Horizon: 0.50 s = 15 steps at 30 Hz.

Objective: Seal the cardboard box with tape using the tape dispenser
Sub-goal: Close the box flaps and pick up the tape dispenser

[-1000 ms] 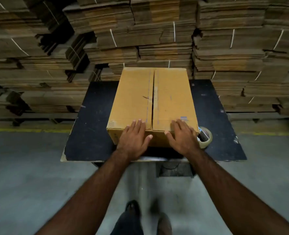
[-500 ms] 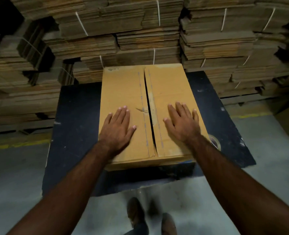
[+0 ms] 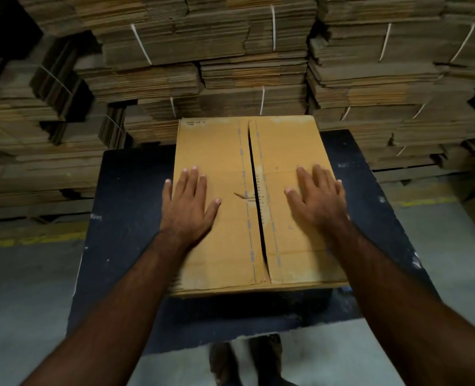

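Box (image 3: 217,246) flaps gapped | left hand (image 3: 187,204), right hand (image 3: 318,200) flat, spread, holding nothing

Matt tan cardboard box (image 3: 219,151), faintly scuffed; dark matt table top (image 3: 127,196), speckled, chipped; rough corrugated cardboard stacks (image 3: 230,51) behind.

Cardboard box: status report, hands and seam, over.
Left hand and right hand open, flat on the flaps. Cardboard box seam still gapped, no tape on it. Tape dispenser not in view.
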Available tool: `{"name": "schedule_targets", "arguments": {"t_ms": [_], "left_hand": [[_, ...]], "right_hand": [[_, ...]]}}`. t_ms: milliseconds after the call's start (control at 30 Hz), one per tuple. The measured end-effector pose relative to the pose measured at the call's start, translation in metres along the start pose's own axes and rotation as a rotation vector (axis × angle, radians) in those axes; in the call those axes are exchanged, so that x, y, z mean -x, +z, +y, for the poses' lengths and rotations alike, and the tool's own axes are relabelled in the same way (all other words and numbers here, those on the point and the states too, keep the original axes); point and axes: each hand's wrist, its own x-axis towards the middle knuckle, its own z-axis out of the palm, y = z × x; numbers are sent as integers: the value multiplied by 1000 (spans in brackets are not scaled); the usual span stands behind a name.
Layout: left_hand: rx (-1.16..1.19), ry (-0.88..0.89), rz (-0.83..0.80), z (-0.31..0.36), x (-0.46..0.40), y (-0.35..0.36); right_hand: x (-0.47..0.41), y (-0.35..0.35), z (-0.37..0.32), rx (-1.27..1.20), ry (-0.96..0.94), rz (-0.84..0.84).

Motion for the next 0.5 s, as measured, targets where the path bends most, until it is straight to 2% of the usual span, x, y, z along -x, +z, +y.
{"name": "schedule_targets", "arguments": {"t_ms": [100,133,233,400,500], "left_hand": [[223,-194,-13,2,19,-2],[304,-212,3,3,28,-2],[340,-202,52,8,51,1],[243,-225,67,14,58,11],[264,-249,79,13,60,8]], "right_hand": [[13,-10,4,-87,230,-50],[19,-12,5,-106,251,-85],[32,-13,12,-98,187,-147],[30,-7,28,-135,125,-131],[34,-4,28,-137,111,-107]]}}
